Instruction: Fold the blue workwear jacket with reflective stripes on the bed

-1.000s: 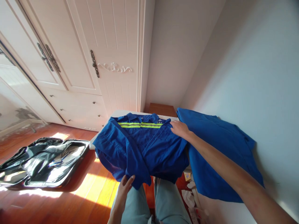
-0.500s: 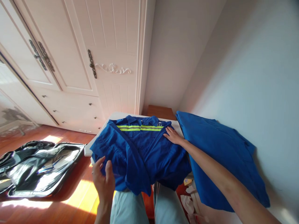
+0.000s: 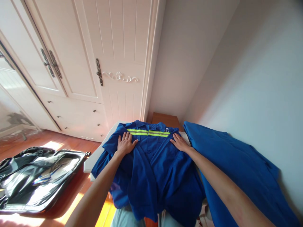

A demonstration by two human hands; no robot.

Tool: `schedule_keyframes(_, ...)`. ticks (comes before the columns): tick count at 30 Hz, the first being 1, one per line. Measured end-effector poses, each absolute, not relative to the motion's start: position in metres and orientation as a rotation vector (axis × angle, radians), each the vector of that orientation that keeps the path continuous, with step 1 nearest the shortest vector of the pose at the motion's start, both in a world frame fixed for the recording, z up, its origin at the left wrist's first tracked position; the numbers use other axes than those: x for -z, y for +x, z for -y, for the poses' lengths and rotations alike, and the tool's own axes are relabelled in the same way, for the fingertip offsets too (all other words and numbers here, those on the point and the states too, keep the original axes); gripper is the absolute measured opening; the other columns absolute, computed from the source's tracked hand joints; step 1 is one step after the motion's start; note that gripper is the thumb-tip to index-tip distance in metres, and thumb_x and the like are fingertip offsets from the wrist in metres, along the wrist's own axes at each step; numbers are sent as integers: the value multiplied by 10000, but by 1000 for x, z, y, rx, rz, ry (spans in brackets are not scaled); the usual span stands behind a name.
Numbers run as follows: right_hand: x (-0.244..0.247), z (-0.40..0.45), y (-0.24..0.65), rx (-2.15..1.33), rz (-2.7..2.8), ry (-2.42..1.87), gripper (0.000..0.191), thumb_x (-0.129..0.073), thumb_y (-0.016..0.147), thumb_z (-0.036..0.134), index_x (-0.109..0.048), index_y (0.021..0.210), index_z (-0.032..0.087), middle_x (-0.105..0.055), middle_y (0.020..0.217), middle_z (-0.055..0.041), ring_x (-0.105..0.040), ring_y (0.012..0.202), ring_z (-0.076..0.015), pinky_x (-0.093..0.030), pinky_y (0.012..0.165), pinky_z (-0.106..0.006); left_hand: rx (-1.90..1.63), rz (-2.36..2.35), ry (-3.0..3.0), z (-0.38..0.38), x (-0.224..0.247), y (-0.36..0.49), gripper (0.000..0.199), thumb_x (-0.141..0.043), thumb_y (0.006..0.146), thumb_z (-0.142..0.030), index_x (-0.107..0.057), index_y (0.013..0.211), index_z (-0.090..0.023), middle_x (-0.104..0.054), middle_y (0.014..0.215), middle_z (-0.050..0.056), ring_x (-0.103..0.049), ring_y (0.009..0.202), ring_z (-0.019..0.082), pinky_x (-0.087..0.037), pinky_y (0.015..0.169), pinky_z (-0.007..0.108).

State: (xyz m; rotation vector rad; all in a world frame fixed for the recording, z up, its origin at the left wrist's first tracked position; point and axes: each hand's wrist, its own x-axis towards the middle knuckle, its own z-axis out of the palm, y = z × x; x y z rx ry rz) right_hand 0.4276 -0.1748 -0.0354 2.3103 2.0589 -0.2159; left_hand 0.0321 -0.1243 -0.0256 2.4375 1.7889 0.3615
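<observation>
Centrally, a blue work jacket (image 3: 148, 151) with yellow-and-gray reflective striping lies over a white tabletop (image 3: 94, 160), sleeves folded across its front. Left hand (image 3: 126, 143): open, palm down on the jacket's shoulder region, fingers spread. Right hand (image 3: 180, 142): likewise open and flat, near the chest logo (image 3: 167, 129).

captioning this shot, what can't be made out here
All in the head view:
Palms of left hand and right hand: face down on the jacket
Badge: marks too small
Suitcase: contents partly lost in glare, side cut by left edge
White tabletop: mostly under the jacket
Blue cloth: cut off by bottom edge
</observation>
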Motion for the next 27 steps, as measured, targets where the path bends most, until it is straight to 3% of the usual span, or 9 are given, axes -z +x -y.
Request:
schedule_keyframes(10,38,139,428,69,-2070,2346,759,-184,1024,615,-209,1593,113,-104,1592,-60,-116,1502,-211,-151,1255,-390,-330,-1714,2433,60,26,37,770,-310,960,-635,-369,1510,-99,-265,1592,162,-138,1502,314,-90,1192,555)
schedule_keyframes(14,32,131,427,21,-2081,2330,736,-209,1031,591,-267,1575,99,-144,1584,-86,-160,1493,-217,-186,1246,-388,-468,-1632,2363,47,28,35,724,-337,957,-623,-416,1479,-127,-291,1583,162,-166,1497,308,-70,1192,565)
schedule_keyframes(17,23,131,420,-32,-2078,2330,733,-260,1031,572,-296,1557,62,-151,1577,-128,-144,1492,-258,-135,1245,-458,-714,-1524,2282,46,24,25,643,-341,969,-562,-487,1415,-123,-390,1537,161,-238,1480,281,-172,1196,510)
schedule_keyframes(21,10,154,391,-173,-2295,2198,709,-279,1035,564,-320,1547,75,-137,1581,-121,-110,1498,-253,-87,1255,-462,-886,-1425,2332,76,9,7,618,-363,967,-531,-542,1348,-78,-467,1474,191,-274,1466,283,-257,1181,453)
schedule_keyframes(27,-4,247,326,-66,-2917,1575,686,-319,1027,604,-322,1559,170,-163,1582,-75,-123,1500,-213,-129,1264,-424,-577,-981,2562,187,-15,4,668,-377,975,-579,-369,1517,-188,-284,1601,91,-132,1508,255,-101,1221,452)
